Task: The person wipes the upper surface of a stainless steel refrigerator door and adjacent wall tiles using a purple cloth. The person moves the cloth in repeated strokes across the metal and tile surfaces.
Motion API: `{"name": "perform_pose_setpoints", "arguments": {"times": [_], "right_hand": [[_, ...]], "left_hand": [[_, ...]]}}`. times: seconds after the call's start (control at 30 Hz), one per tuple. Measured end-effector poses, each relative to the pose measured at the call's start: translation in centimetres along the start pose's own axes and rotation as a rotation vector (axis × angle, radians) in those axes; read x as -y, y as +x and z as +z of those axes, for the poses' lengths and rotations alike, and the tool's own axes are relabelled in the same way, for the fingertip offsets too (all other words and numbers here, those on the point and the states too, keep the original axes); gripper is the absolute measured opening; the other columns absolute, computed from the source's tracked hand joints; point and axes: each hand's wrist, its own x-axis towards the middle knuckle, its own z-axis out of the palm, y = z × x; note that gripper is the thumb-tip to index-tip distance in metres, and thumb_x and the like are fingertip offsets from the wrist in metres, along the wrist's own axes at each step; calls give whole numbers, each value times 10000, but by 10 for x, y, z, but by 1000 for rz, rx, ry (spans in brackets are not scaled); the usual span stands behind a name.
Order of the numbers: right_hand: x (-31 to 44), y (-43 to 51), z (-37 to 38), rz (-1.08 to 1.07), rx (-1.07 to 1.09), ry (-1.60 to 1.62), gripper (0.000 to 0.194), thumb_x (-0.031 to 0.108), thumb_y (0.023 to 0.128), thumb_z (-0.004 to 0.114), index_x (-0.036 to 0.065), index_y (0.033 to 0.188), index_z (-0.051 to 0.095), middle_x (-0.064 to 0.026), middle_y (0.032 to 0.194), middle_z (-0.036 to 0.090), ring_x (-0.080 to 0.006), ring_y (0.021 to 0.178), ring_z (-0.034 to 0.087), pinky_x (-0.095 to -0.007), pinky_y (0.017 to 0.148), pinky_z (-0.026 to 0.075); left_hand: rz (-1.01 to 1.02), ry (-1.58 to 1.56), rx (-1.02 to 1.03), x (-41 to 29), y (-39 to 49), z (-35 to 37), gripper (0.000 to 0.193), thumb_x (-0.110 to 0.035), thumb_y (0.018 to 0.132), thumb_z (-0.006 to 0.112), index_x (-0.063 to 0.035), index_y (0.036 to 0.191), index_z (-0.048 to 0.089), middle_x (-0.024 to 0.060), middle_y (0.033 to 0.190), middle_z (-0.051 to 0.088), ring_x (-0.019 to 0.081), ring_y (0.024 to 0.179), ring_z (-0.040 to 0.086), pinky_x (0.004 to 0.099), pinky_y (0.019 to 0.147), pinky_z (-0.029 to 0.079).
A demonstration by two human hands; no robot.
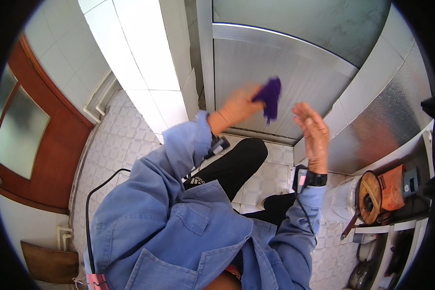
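A purple cloth (272,98), blurred by motion, is held in the fingers of my left hand (244,103). It hangs in front of the lower metal panel of a framed door (246,65); whether it touches the panel I cannot tell. Raised to the right of the cloth is my right hand (313,130), its fingers apart and holding nothing. A black device is strapped at each wrist. My bent knee in black trousers (246,156) is below the cloth.
At the right a translucent bucket (342,199) stands by a pan with a round wooden lid (369,197). Pots (362,272) sit on a low shelf. A white tiled pillar (145,47) rises left of the metal door. Far left is a reddish-brown door (54,145).
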Motion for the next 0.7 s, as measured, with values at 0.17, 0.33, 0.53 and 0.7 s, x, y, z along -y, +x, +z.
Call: {"name": "perform_pose_setpoints", "arguments": {"times": [0.17, 0.33, 0.53, 0.7], "right_hand": [[-20, 12, -57, 58, -162, 35, 381, 117, 979, 567, -38, 1327, 569, -174, 1295, 620, -259, 1170, 616, -350, 988, 497], [-76, 19, -89, 179, -253, 65, 355, 86, 980, 551, -37, 1311, 582, -152, 1270, 635, -233, 1108, 643, -322, 932, 524], [-112, 33, -103, 233, -253, 71, 316, 61, 969, 557, -18, 1268, 618, -127, 1174, 671, -198, 1024, 664, -310, 898, 530], [-120, 34, -95, 293, -268, 50, 295, 48, 966, 551, -17, 1242, 634, -119, 1142, 683, -190, 993, 671, -302, 879, 528]], "left_hand": [[32, 403, -558, 60, 77, -85, 541, -180, 790, 761, -43, 1280, 577, 224, 1080, 609, 412, 1003, 592, 448, 851, 501], [-105, 817, -622, 119, 145, -128, 704, -143, 847, 710, -35, 1457, 374, 245, 1274, 542, 438, 1090, 592, 471, 917, 503], [-193, 1203, -567, 179, 139, -88, 714, -104, 852, 655, 80, 1451, 313, 293, 1251, 503, 447, 912, 653, 450, 726, 581], [-384, 1160, -426, 209, 104, -44, 631, -13, 900, 547, 175, 1421, 244, 297, 1160, 546, 426, 894, 668, 457, 717, 591]]}}
